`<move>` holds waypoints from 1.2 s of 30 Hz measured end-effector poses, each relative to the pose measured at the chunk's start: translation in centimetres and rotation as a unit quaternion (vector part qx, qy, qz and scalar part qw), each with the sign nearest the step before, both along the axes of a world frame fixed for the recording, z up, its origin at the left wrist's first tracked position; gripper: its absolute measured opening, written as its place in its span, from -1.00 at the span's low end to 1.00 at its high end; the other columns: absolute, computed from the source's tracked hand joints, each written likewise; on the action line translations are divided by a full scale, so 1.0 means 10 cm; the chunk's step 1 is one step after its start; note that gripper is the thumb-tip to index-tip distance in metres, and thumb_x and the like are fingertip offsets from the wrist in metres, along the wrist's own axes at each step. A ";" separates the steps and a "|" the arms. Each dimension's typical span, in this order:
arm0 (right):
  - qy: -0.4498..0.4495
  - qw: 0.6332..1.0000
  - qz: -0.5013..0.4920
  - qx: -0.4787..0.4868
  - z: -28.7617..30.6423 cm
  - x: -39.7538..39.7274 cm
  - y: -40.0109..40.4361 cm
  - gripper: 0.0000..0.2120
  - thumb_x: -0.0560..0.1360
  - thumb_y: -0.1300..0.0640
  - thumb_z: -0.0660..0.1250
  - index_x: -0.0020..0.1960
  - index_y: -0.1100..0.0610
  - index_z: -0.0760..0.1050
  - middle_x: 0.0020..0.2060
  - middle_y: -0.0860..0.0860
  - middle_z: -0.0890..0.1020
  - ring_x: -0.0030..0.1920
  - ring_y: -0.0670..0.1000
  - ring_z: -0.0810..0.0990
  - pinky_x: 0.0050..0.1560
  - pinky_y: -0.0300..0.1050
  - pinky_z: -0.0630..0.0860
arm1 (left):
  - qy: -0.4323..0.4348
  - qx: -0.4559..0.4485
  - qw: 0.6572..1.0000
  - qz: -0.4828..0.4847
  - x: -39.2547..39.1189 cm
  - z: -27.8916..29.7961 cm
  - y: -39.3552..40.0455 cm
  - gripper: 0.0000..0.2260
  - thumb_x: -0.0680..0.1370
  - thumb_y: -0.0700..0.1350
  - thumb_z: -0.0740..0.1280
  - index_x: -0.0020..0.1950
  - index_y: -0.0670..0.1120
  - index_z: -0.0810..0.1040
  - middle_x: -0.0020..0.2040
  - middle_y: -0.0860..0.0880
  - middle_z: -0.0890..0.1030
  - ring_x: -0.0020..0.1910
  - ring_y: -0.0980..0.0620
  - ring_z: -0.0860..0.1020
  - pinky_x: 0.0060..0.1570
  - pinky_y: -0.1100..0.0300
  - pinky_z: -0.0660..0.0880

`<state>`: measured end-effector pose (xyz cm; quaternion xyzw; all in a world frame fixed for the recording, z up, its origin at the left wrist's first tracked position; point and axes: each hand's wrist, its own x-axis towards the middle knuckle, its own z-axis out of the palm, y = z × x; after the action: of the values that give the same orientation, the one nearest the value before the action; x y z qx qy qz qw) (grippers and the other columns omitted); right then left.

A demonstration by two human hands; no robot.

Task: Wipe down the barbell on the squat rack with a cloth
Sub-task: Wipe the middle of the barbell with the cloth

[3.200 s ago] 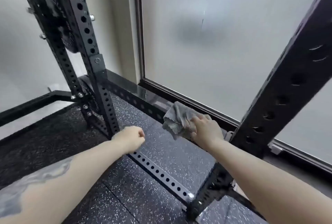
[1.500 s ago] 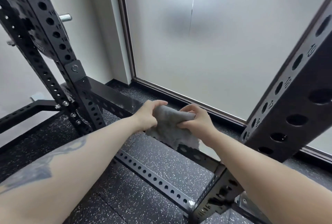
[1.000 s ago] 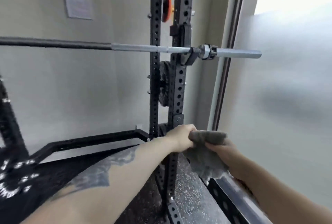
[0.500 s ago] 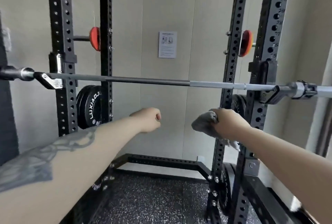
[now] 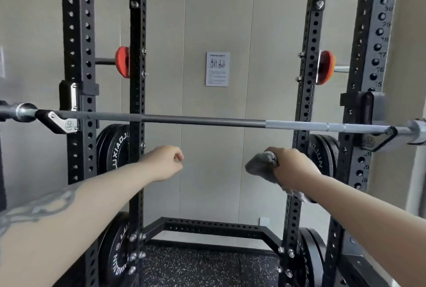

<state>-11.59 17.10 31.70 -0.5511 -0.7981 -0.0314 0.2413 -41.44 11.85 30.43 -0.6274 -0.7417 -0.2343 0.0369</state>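
Note:
The barbell lies level across the black squat rack, resting in hooks at both sides. Its middle is dark grey and its right part is pale silver. My right hand is shut on a bunched grey cloth, held a little below the bar's right half and not touching it. My left hand is a closed fist holding nothing, below the bar's middle.
Black weight plates hang on the rack's rear uprights on both sides, with more low down. Red-orange discs sit higher up. A paper notice is on the grey wall. Speckled rubber flooring lies inside the rack.
The view has swung up from the rack's base to face the barbell. My left hand has let go of the cloth and both hands have risen toward the bar.

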 end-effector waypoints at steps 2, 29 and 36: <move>0.006 1.000 -0.015 0.008 0.00 -0.14 0.07 -0.63 0.44 0.33 0.14 0.08 -0.04 0.49 -0.21 0.05 0.61 -0.31 0.11 0.64 -0.31 0.05 0.64 | 0.018 -0.003 1.000 -0.015 -0.14 0.01 0.15 -0.76 0.53 -0.03 0.26 0.19 0.07 0.52 0.24 0.07 0.52 0.20 0.03 0.48 0.20 0.06 0.44; 0.230 0.910 0.004 0.345 0.36 -0.54 1.19 -0.44 0.43 0.40 0.20 0.39 0.07 0.43 0.35 -0.02 0.49 0.38 0.03 0.40 0.42 0.00 0.28 | 0.018 0.201 0.972 -0.116 -0.27 0.32 1.25 -0.78 0.54 -0.10 0.26 0.17 0.08 0.52 0.29 0.14 0.45 0.15 -0.02 0.50 0.11 0.04 0.46; 0.156 0.951 0.006 0.268 -0.21 -0.80 1.79 -0.26 0.42 0.34 0.25 0.54 0.05 0.14 0.55 0.01 0.11 0.57 0.02 -0.08 0.54 0.10 -0.16 | -0.004 0.236 0.970 -0.052 -0.57 -0.14 1.40 -0.69 0.52 -0.19 0.30 0.24 0.03 0.52 0.41 0.12 0.34 0.38 0.04 0.34 0.31 0.06 0.33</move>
<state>-19.59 35.03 29.57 -0.4594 -0.7162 -0.1561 0.5016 -47.17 25.88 29.04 -0.6376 -0.6322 -0.4065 0.1689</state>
